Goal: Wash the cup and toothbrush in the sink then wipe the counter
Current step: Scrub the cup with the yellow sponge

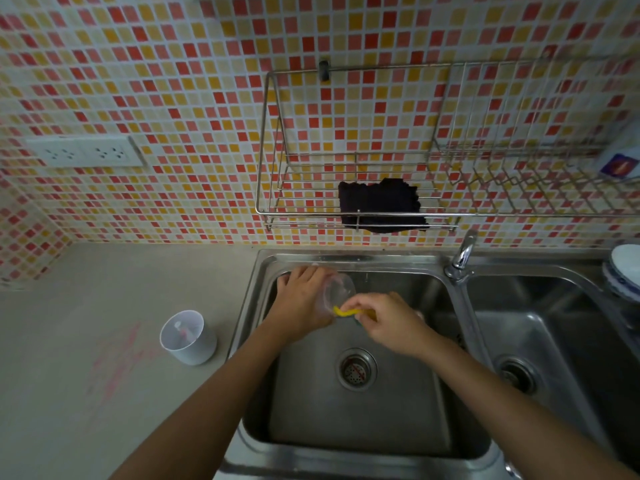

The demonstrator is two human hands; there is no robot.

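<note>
Over the left basin of the steel sink (346, 431), my left hand (301, 299) grips a clear plastic cup (337, 289), tilted with its mouth toward the right. My right hand (388, 318) holds a yellow sponge (346, 311) pressed against the cup's rim. A white holder cup (188, 337) stands upright on the beige counter (69, 341) left of the sink; something pinkish lies inside it, perhaps the toothbrush. Pink smears (121, 362) mark the counter beside it.
The faucet (462, 256) stands between the two basins, with no water seen running. A dark cloth (379, 206) hangs in the wire wall rack (273, 202). A white dish (623, 271) sits at the far right, and sockets (85, 152) are on the tiled wall.
</note>
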